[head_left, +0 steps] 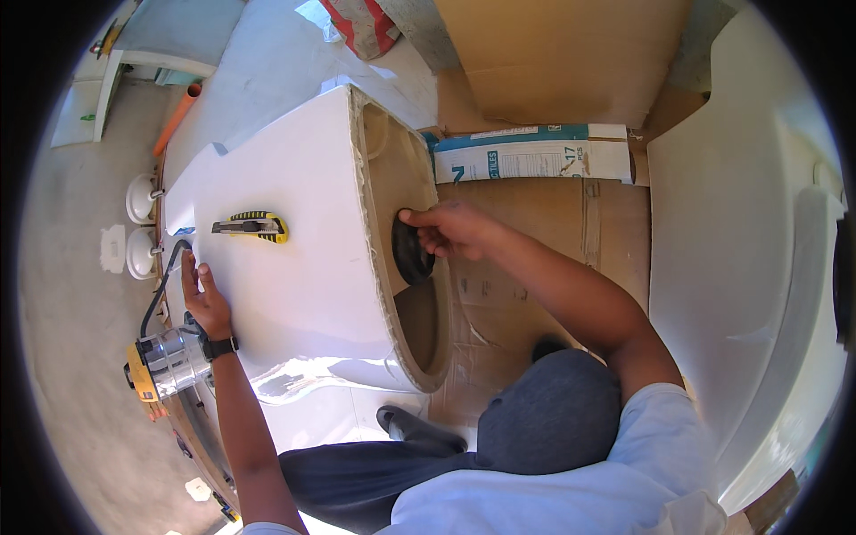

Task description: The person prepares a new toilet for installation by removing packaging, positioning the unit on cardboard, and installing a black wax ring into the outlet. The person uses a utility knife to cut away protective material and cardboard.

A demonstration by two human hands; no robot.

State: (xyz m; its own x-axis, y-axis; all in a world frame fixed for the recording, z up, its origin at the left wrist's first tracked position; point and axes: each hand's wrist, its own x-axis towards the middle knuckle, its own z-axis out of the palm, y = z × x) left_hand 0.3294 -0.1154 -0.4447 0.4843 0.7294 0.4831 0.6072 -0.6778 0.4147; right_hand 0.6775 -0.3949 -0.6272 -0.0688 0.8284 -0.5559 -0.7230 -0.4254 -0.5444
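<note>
A large white ceramic fixture (303, 169), like a toilet pan, lies before me with its hollow base turned to the right. Ragged sealant residue runs along the base's rim. At that opening my right hand (455, 230) grips a black rubber ring (409, 248) between thumb and fingers. My left hand (207, 299) lies against the fixture's left side with fingers stretched out, holding nothing. On the fixture's upper face rests a yellow-and-black utility knife (251, 226). The inside of the base is partly hidden by the ring and my hand.
Beside my left wrist is a silver-and-yellow power tool (169, 361) with a black cord. Flattened cardboard (544, 227) and a tile box (535, 156) lie at the right, near another white ceramic piece (713, 223). An orange pipe (176, 120) is at the far left.
</note>
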